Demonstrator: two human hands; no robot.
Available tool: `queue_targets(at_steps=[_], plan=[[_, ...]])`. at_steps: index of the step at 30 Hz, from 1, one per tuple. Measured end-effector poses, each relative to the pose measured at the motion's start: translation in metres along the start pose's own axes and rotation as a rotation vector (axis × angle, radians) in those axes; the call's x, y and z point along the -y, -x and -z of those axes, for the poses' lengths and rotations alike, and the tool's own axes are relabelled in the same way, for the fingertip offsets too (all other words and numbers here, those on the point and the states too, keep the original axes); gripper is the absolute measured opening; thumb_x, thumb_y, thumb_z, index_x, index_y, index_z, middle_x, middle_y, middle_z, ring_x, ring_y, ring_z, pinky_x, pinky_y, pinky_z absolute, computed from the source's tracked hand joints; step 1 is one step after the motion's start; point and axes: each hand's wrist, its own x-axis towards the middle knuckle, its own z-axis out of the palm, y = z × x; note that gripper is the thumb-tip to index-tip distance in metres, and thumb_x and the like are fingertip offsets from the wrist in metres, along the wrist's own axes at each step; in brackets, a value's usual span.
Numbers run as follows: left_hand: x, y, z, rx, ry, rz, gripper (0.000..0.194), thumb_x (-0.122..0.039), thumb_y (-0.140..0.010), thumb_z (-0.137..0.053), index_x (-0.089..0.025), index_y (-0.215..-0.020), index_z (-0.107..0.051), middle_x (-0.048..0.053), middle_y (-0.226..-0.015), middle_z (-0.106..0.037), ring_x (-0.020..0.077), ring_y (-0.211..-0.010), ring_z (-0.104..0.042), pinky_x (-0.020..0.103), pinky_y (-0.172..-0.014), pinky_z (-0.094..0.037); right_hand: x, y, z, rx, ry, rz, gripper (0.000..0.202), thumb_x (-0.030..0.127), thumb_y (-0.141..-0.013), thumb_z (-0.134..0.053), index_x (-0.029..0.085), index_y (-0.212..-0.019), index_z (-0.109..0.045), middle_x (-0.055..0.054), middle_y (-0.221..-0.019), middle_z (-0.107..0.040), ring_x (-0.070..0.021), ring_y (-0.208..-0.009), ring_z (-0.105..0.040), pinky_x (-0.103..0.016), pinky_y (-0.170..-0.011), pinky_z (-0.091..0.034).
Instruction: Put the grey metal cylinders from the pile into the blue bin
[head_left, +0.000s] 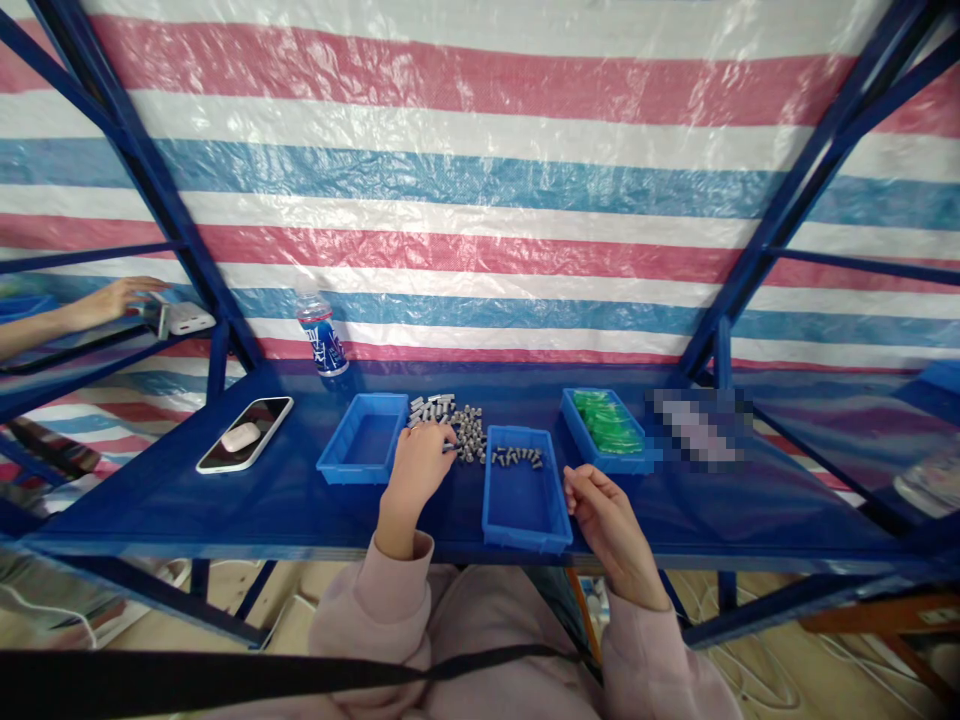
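Note:
My left hand (421, 462) reaches to the near left side of a pile of small metal parts (469, 432) on the table. Its fingers are curled together, and a bit of grey metal seems to show at the fingertips. My right hand (609, 512) is beside the right rim of a blue tray (525, 505), thumb and fingers pinched; whatever is between them is hidden. Several small bolt-like metal pieces (517, 457) lie in the far end of that tray. Left of the pile stands a second blue tray (367, 435), with nothing visible inside.
A blue tray of green plastic packets (606, 422) stands at the right. A phone (246, 435) with a white case (240, 436) on it lies at the left, and a bottle (322, 335) stands behind. Another person's hand (124, 300) is at far left. Blue metal frames flank the table.

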Motion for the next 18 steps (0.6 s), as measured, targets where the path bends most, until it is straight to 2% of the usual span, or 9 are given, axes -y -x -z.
queue_targets(at_steps=[10, 18], plan=[[-0.013, -0.004, -0.010, 0.099, 0.010, -0.069, 0.017, -0.017, -0.076, -0.059, -0.024, -0.087, -0.071, 0.002, -0.094, -0.071, 0.0209, -0.097, -0.061, 0.034, -0.088, -0.037, 0.003, 0.001, -0.003, -0.018, 0.033, 0.018, 0.027, 0.037, -0.066, -0.079, 0.019, -0.056, -0.062, 0.002, -0.056, -0.051, -0.0106, -0.055, -0.042, -0.026, -0.055, -0.034], [-0.019, -0.004, -0.009, 0.120, 0.069, -0.121, 0.012, -0.019, -0.078, -0.060, -0.021, -0.079, -0.071, 0.003, -0.087, -0.071, 0.0190, -0.088, -0.063, 0.030, -0.083, -0.040, 0.001, 0.002, -0.002, -0.011, 0.022, 0.006, 0.027, 0.036, -0.067, -0.079, 0.018, -0.057, -0.061, 0.003, -0.055, -0.051, -0.0102, -0.055, -0.042, -0.025, -0.055, -0.033]])
